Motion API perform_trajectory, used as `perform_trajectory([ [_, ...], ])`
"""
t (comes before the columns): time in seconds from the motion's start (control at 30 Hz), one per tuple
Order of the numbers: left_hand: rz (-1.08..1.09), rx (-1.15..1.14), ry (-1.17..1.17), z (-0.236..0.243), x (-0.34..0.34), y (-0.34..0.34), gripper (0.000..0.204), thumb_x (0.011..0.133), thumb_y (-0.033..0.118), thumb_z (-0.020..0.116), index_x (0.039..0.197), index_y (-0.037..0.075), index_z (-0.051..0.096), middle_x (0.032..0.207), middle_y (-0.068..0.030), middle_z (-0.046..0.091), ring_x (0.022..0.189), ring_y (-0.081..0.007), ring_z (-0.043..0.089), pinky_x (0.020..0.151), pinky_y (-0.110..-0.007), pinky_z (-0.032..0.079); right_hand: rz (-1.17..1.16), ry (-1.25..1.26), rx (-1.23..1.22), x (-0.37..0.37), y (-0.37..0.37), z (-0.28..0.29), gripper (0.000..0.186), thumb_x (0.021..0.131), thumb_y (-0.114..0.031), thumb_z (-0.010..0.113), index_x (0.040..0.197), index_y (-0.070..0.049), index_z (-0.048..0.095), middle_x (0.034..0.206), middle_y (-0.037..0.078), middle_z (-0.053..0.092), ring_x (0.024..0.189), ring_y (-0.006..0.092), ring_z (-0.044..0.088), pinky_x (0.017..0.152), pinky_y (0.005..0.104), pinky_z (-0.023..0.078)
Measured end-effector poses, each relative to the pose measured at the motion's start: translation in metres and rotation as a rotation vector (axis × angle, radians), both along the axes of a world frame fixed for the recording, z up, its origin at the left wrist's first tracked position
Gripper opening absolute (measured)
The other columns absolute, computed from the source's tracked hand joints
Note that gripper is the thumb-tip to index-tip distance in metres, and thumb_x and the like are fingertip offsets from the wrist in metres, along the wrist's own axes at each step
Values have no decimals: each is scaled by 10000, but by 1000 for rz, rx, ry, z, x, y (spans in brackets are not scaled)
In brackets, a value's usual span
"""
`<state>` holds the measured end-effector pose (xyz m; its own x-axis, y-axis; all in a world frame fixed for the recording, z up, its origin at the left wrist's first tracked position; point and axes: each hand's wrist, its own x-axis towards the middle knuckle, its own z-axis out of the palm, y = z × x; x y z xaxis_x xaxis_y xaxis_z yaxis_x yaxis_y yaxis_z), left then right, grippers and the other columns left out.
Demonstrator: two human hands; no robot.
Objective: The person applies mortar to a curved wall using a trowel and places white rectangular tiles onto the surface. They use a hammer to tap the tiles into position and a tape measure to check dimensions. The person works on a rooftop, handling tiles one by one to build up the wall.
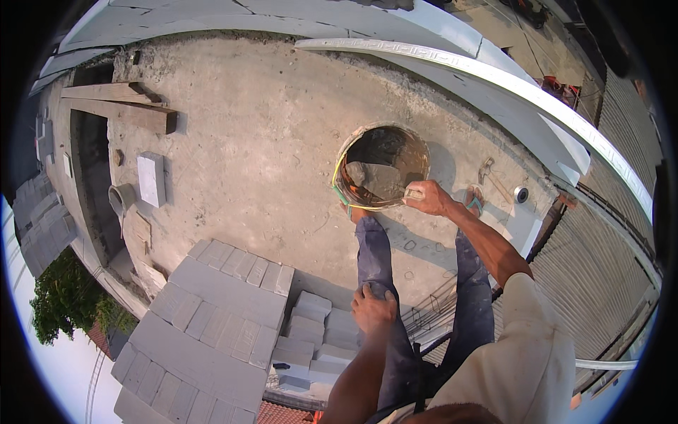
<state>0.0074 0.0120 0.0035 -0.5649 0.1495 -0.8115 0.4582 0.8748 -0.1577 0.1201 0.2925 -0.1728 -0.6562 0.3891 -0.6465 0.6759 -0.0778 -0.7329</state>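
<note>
A round bucket [402,145] with grey wet mortar inside stands on the concrete between and ahead of my feet, a yellow handle with a green grip lying along its left side. My right hand [429,196] is closed on the handle of a trowel [385,180], whose mortar-smeared blade is inside the bucket near its front rim. My left hand [374,309] rests on my left knee, fingers apart and loosely bent, holding nothing.
Stacked pale blocks [201,318] fill the lower left. A single block [152,179], planks [127,113] and a floor opening [95,198] lie left. Hammer [486,169] and tape roll [521,194] lie right. A block wall with white strip [452,60] borders the top; corrugated roofing [586,268] lies right.
</note>
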Motion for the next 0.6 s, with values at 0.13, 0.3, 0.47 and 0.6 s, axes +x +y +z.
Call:
perform_trajectory([
  [0.13, 1, 30, -10, 8, 1, 14, 709, 860, 432, 721, 1457, 77, 579, 1432, -150, 568, 1334, -369, 546, 1122, -498, 441, -218, 58, 81, -5, 31, 85, 387, 946, -294, 753, 1146, 36, 718, 961, 216, 748, 883, 265, 725, 791, 423, 547],
  [0.3, -2, 48, -25, 17, -4, 25, 693, 862, 434, 725, 1437, 68, 601, 1435, -151, 575, 1340, -367, 549, 1132, -498, 439, -509, 120, 271, -29, 66, 160, 401, 975, -290, 719, 1167, 61, 697, 944, 221, 735, 861, 239, 696, 795, 402, 533],
  [0.47, -5, 25, -13, 16, -7, 25, 680, 868, 434, 722, 1430, 68, 609, 1429, -151, 578, 1337, -365, 552, 1132, -489, 440, -550, 25, 655, -44, 114, 189, 411, 961, -219, 684, 1251, 71, 667, 1078, 257, 717, 1001, 352, 730, 868, 457, 554],
  [0.6, 4, 17, -6, 16, -8, 24, 674, 870, 436, 720, 1424, 68, 612, 1428, -156, 577, 1338, -365, 552, 1133, -485, 439, -448, -279, 940, -67, 156, 210, 417, 958, -183, 665, 1267, 96, 630, 1194, 270, 636, 1096, 443, 682, 901, 521, 560],
])
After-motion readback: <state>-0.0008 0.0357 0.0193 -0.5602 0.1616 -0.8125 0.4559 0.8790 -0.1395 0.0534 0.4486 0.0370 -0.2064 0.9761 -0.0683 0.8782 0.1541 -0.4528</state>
